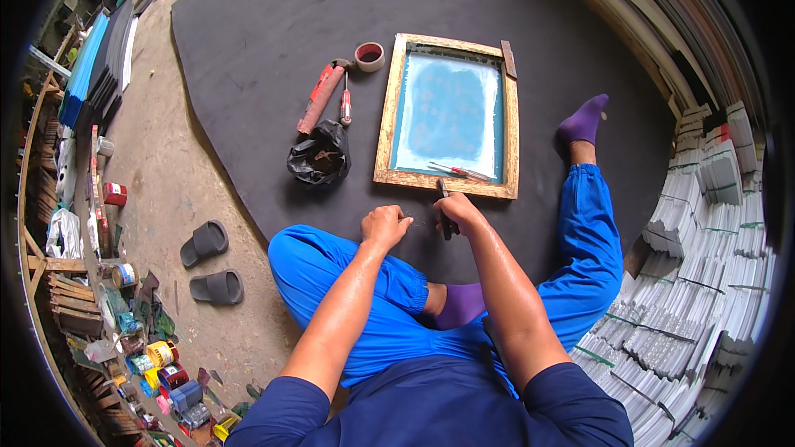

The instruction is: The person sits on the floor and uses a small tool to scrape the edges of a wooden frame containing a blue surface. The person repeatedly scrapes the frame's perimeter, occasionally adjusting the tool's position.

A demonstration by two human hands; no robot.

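Observation:
A wooden screen-printing frame [384,128] with blue and white mesh lies flat in front of me. On its near edge, inside the wood, rests a screwdriver [460,171]. My right hand [464,212] is wrapped round a dark tool that looks like pliers [445,217], close to the frame's near bar. To the left of it, my left hand [385,227] is closed, its thumb toward the right; what its fingers hold, if anything, is hidden. A small strip of wood [508,59] lies at the frame's far right corner.
Left of the frame lie a red-handled hammer [321,98], another screwdriver [346,106], a tape roll [369,56] and an open black plastic bag [320,155]. Dark matting [265,25] covers the floor. Sandals [217,287], paint cans [162,353] and stacked white bundles [671,306] flank me.

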